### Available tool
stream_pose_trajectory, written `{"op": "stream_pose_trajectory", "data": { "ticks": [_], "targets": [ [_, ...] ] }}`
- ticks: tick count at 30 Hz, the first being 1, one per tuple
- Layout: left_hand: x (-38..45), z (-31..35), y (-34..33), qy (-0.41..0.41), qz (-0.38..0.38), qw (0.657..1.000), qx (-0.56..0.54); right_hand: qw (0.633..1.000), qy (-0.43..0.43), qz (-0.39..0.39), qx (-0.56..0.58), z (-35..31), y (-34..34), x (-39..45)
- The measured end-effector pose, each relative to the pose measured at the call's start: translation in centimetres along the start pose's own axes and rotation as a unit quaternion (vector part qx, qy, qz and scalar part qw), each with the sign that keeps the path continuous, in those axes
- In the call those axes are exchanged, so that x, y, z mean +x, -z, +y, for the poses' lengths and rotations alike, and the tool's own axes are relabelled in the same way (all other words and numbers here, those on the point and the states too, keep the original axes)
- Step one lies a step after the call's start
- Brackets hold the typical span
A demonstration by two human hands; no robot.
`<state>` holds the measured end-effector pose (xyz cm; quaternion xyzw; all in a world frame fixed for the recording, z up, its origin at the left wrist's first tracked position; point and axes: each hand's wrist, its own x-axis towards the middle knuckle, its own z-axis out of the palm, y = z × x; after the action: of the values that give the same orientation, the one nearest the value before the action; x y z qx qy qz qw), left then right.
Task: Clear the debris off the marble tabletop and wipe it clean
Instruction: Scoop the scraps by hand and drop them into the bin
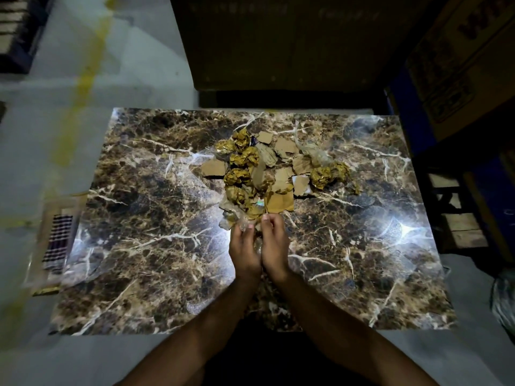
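Debris (264, 174), gold paper balls and cardboard bits, sits piled on the marble tabletop (139, 246) just past the fingertips. Left hand (244, 246) and right hand (274, 243) touch, fingers curled on clear plastic (245, 225).

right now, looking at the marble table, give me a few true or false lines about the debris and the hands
1. The debris pile sits near the middle of the marble tabletop. True.
2. The pile holds crumpled gold foil and torn cardboard pieces. True.
3. The hands are far apart, at opposite table edges. False: left hand and right hand are side by side at the pile's near edge.
4. The tabletop is already cleared. False: debris remains on it.
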<state>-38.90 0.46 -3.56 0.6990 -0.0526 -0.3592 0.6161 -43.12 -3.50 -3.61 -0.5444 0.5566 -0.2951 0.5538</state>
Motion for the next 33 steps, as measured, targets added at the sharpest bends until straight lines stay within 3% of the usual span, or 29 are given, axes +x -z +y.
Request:
{"op": "stream_pose_trajectory", "data": {
  "ticks": [3, 7, 12, 16, 22, 26, 33],
  "targets": [
    [-0.1, 1.9, -0.2, 0.015, 0.002, 0.999, -0.035, 0.999, -0.031, -0.002, 0.035, -1.2, 0.3, 0.1],
    [-0.2, 4.0, -0.2, -0.030, -0.018, 0.999, -0.037, 0.998, -0.050, -0.010, 0.034, -2.3, 0.0, 0.3],
    [0.0, 6.1, -0.6, -0.049, -0.084, 0.995, -0.037, 0.997, -0.034, 0.027, 0.068, -4.3, 0.7, -0.4],
    [-0.1, 6.7, -0.7, -0.074, -0.140, 0.987, -0.018, 0.993, -0.022, 0.009, 0.113, -5.2, 1.2, -0.7],
    [-1.3, 7.9, -1.4, -0.111, -0.122, 0.986, -0.030, 0.993, 0.030, -0.061, 0.095, -7.5, 2.5, -0.7],
    [-2.1, 8.5, -1.7, -0.145, -0.071, 0.987, -0.001, 0.993, 0.082, -0.073, 0.040, -8.3, 2.9, -0.6],
    [-2.4, 8.6, -2.0, -0.154, 0.015, 0.982, -0.111, 0.987, 0.125, -0.091, 0.033, -10.0, 2.8, -0.7]
  ]
}}
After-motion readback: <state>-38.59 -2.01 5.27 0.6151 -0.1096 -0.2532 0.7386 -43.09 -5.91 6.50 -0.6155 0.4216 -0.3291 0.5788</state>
